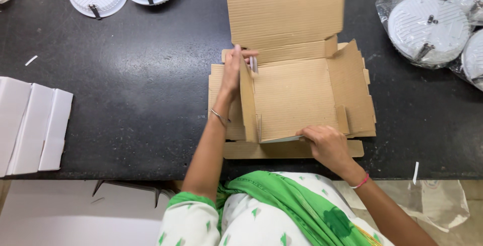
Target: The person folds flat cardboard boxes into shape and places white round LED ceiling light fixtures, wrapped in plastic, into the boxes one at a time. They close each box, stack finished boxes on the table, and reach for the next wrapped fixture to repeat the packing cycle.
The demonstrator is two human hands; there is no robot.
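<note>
Both hands (234, 72) (327, 143) fold a flat cardboard box (297, 95).

half-folded brown box (294, 95) on the dark counter (126, 100)

plain corrugated cardboard, lying flat and open in the middle of the counter near its front edge. the big lid flap stands up at the far side, the left wall is raised upright, the right wall leans outward, and the near flap lies flat. the inside is bare.
</note>
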